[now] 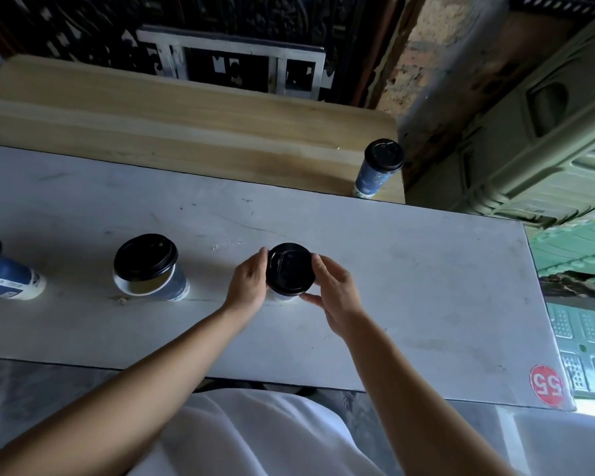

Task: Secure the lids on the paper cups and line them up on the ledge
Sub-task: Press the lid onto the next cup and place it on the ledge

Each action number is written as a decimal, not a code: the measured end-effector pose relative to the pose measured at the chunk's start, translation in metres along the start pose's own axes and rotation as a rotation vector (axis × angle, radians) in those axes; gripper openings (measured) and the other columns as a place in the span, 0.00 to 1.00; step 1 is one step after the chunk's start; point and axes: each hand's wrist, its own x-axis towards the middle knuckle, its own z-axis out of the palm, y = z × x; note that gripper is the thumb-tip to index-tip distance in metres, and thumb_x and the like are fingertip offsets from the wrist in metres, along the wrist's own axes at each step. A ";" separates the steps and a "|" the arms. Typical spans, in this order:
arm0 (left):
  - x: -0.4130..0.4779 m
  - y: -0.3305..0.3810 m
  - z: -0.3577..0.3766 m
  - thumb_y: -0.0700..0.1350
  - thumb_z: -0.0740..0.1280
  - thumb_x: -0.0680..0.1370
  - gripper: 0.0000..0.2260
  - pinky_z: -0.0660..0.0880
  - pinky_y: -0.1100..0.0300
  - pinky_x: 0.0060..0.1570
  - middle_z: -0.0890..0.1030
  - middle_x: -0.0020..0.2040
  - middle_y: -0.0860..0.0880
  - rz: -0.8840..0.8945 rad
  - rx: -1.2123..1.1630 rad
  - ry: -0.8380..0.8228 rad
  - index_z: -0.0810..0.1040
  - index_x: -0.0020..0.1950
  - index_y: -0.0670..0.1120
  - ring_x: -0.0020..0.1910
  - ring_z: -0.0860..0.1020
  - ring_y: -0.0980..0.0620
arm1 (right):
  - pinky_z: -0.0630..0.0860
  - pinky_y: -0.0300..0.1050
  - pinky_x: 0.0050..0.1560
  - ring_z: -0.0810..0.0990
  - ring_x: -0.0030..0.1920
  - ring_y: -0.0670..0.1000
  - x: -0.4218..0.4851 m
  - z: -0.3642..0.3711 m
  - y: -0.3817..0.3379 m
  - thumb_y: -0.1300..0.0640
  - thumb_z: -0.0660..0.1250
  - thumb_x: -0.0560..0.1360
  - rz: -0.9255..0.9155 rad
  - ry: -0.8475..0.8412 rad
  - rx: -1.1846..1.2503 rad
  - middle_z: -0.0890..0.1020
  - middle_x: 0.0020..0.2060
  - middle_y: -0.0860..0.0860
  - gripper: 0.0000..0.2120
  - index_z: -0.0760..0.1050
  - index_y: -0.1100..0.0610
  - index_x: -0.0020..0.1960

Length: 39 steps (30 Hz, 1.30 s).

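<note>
Left-edge cup [11, 280]: blue and white paper, cut off by the frame, black lid on, can't judge the seating. Second cup [177, 285]: blue paper wall, its loose lid [145, 257] sits crooked with the open rim showing at the near side, not snapped on. Left hand [249, 280] curls round the side of the middle cup [284, 297], steadying it on the grey scuffed desk [426, 269]; most of that cup is hidden under the middle lid [291, 267]. Right hand [337, 293] pinches the middle lid's rim, thumb on the near side, fingers on the far side. Handling guess: cups light and thin-walled, likely to dent if squeezed mid-body, so hold near the rolled rim or base; lids stiff glossy plastic, round, a bit slick, best pressed around the edge till seated. Ledge cup [378, 170], lid on, stands upright at the right end of the wooden ledge [186, 132], pale smooth grain, behind the desk
</note>
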 end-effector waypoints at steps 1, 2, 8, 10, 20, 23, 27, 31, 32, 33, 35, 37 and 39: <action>0.001 -0.002 -0.001 0.70 0.56 0.73 0.33 0.78 0.37 0.56 0.80 0.42 0.45 0.029 0.023 0.012 0.76 0.46 0.39 0.45 0.79 0.48 | 0.82 0.54 0.51 0.79 0.61 0.51 0.000 0.001 0.001 0.48 0.61 0.82 -0.007 0.005 -0.019 0.83 0.57 0.53 0.15 0.80 0.54 0.60; 0.001 -0.003 0.000 0.69 0.55 0.74 0.32 0.78 0.37 0.56 0.81 0.42 0.43 0.046 0.035 0.015 0.77 0.47 0.40 0.46 0.79 0.47 | 0.83 0.56 0.49 0.79 0.61 0.51 0.000 0.001 0.002 0.48 0.60 0.82 -0.010 0.006 -0.025 0.82 0.57 0.54 0.15 0.79 0.54 0.60; -0.006 0.002 0.002 0.53 0.54 0.85 0.20 0.81 0.49 0.55 0.83 0.51 0.44 0.048 -0.035 -0.039 0.80 0.55 0.42 0.54 0.82 0.48 | 0.84 0.59 0.45 0.80 0.58 0.51 -0.001 0.005 0.006 0.49 0.59 0.82 -0.031 0.018 -0.005 0.81 0.57 0.55 0.15 0.78 0.56 0.61; -0.006 0.003 0.002 0.51 0.54 0.86 0.18 0.81 0.56 0.53 0.83 0.50 0.46 0.060 -0.044 -0.044 0.80 0.55 0.42 0.54 0.82 0.50 | 0.84 0.57 0.44 0.80 0.57 0.50 0.000 0.005 0.006 0.49 0.59 0.82 -0.052 0.018 -0.021 0.81 0.56 0.54 0.15 0.77 0.56 0.61; -0.008 0.004 0.003 0.49 0.54 0.86 0.15 0.81 0.57 0.51 0.83 0.47 0.51 0.047 -0.084 -0.036 0.80 0.50 0.52 0.49 0.82 0.56 | 0.83 0.58 0.49 0.78 0.62 0.51 -0.001 0.003 0.007 0.48 0.60 0.82 0.043 -0.026 0.113 0.81 0.58 0.53 0.15 0.79 0.54 0.60; -0.010 0.004 0.004 0.49 0.53 0.86 0.15 0.82 0.62 0.49 0.83 0.47 0.52 0.044 -0.100 -0.043 0.80 0.51 0.52 0.47 0.82 0.62 | 0.82 0.56 0.53 0.78 0.63 0.49 -0.006 0.002 0.013 0.47 0.58 0.83 0.052 -0.046 0.198 0.82 0.59 0.51 0.16 0.79 0.53 0.62; -0.011 0.006 0.006 0.50 0.54 0.86 0.15 0.82 0.60 0.51 0.83 0.51 0.49 0.026 -0.134 -0.028 0.80 0.56 0.48 0.52 0.82 0.56 | 0.82 0.56 0.51 0.79 0.61 0.48 -0.006 0.006 0.015 0.48 0.58 0.83 0.022 -0.003 0.177 0.82 0.59 0.53 0.16 0.79 0.54 0.62; -0.010 0.006 0.005 0.50 0.54 0.85 0.15 0.81 0.58 0.52 0.82 0.53 0.47 0.026 -0.130 -0.039 0.79 0.56 0.48 0.53 0.81 0.55 | 0.83 0.55 0.44 0.80 0.61 0.51 -0.002 0.005 0.014 0.50 0.57 0.83 -0.048 0.034 0.092 0.82 0.57 0.55 0.15 0.79 0.55 0.60; -0.011 0.007 0.005 0.51 0.54 0.85 0.15 0.81 0.57 0.53 0.83 0.53 0.47 0.026 -0.127 -0.040 0.79 0.56 0.48 0.53 0.81 0.55 | 0.84 0.55 0.43 0.80 0.60 0.51 -0.002 0.007 0.014 0.50 0.57 0.83 -0.061 0.041 0.073 0.82 0.57 0.55 0.14 0.79 0.55 0.60; -0.010 0.008 0.005 0.51 0.55 0.85 0.15 0.81 0.56 0.54 0.83 0.53 0.48 0.019 -0.128 -0.036 0.79 0.56 0.48 0.53 0.81 0.56 | 0.84 0.55 0.43 0.80 0.59 0.50 -0.002 0.008 0.013 0.51 0.57 0.83 -0.066 0.053 0.058 0.82 0.56 0.54 0.14 0.79 0.54 0.59; -0.009 0.008 0.006 0.51 0.55 0.85 0.15 0.81 0.54 0.55 0.83 0.51 0.48 -0.006 -0.129 -0.020 0.79 0.56 0.47 0.53 0.81 0.55 | 0.84 0.57 0.43 0.80 0.58 0.50 -0.002 0.011 0.010 0.51 0.58 0.83 -0.060 0.083 0.038 0.82 0.55 0.53 0.13 0.79 0.53 0.58; -0.010 0.010 0.006 0.51 0.55 0.85 0.15 0.80 0.51 0.56 0.82 0.51 0.46 -0.012 -0.122 -0.009 0.79 0.54 0.46 0.54 0.81 0.51 | 0.84 0.58 0.44 0.80 0.59 0.52 -0.003 0.011 0.009 0.50 0.59 0.83 -0.031 0.088 0.063 0.82 0.55 0.53 0.13 0.80 0.53 0.57; -0.013 0.011 0.008 0.51 0.54 0.85 0.16 0.80 0.51 0.55 0.81 0.50 0.46 -0.018 -0.130 0.011 0.78 0.53 0.45 0.52 0.81 0.51 | 0.83 0.57 0.46 0.80 0.61 0.53 -0.007 0.010 0.009 0.49 0.61 0.82 0.032 0.075 0.142 0.82 0.56 0.53 0.13 0.80 0.54 0.57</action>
